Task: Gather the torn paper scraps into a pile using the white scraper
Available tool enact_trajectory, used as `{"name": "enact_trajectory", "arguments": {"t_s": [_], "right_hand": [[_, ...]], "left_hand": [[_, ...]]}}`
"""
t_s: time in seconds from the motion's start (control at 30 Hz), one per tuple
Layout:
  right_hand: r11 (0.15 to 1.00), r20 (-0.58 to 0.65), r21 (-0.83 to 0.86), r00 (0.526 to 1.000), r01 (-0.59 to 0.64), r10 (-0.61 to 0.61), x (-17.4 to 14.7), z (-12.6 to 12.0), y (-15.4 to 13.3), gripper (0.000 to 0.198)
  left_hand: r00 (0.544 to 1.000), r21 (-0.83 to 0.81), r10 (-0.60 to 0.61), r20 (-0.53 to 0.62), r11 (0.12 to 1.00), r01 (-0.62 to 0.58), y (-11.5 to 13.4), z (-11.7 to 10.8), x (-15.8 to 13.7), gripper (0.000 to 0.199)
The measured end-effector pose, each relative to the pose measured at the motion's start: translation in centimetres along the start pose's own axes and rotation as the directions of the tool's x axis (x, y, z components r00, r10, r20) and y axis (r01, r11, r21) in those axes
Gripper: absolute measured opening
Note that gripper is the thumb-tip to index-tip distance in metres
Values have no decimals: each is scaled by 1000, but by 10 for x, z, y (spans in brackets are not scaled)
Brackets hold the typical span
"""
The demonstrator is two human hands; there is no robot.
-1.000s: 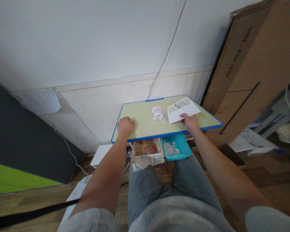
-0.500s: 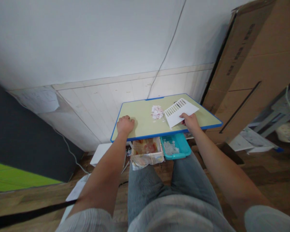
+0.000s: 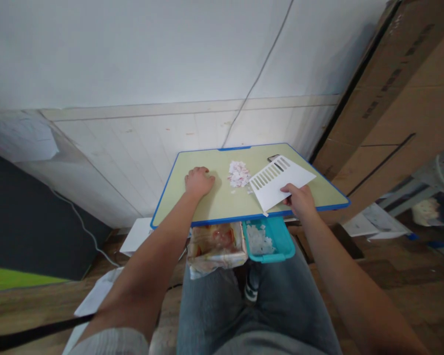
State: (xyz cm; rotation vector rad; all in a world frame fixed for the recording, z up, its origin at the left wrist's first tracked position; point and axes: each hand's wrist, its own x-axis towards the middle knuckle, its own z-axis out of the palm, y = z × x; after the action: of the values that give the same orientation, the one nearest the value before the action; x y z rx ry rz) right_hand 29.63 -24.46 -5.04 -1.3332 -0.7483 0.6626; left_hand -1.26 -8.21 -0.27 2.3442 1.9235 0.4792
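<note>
My right hand point(image 3: 299, 198) pinches the lower edge of a white card with a row of cut-out slots point(image 3: 277, 182), thumb on top. The card is held tilted over the right part of a small pale-yellow table point(image 3: 222, 199) with a blue rim. Left of the card lies a pile of small white and pinkish paper pieces point(image 3: 239, 174), with a few loose bits nearby. My left hand point(image 3: 200, 181) rests palm down on the left part of the tabletop, holding nothing, its fingers slightly bent. Partly behind the card is a dark phone-like object point(image 3: 273, 158).
Under the table's front edge sit a turquoise tray point(image 3: 284, 241) with whitish pieces and a plastic-lined box point(image 3: 218, 259) with reddish-brown contents. Large cardboard boxes point(image 3: 403, 108) stand at the right. A cable point(image 3: 259, 74) runs down the white wall behind.
My left hand has slid slightly farther onto the table. The card in my right hand has come a little nearer and lower. A small bit now shows at its lower corner. The view has shifted.
</note>
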Motion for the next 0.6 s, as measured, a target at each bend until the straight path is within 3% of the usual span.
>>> {"name": "enact_trajectory", "arguments": {"t_s": [0.3, 0.5, 0.6], "right_hand": [[999, 11, -26, 999, 33, -32, -15, 0, -3, 29], [988, 57, -148, 998, 41, -33, -28, 3, -17, 31], [997, -5, -81, 1000, 8, -9, -33, -2, -19, 24]], "left_hand": [[997, -4, 29, 66, 1000, -29, 12, 12, 63, 52], [996, -24, 87, 28, 996, -86, 8, 19, 70, 47], [996, -32, 93, 17, 995, -92, 6, 22, 69, 45]]}}
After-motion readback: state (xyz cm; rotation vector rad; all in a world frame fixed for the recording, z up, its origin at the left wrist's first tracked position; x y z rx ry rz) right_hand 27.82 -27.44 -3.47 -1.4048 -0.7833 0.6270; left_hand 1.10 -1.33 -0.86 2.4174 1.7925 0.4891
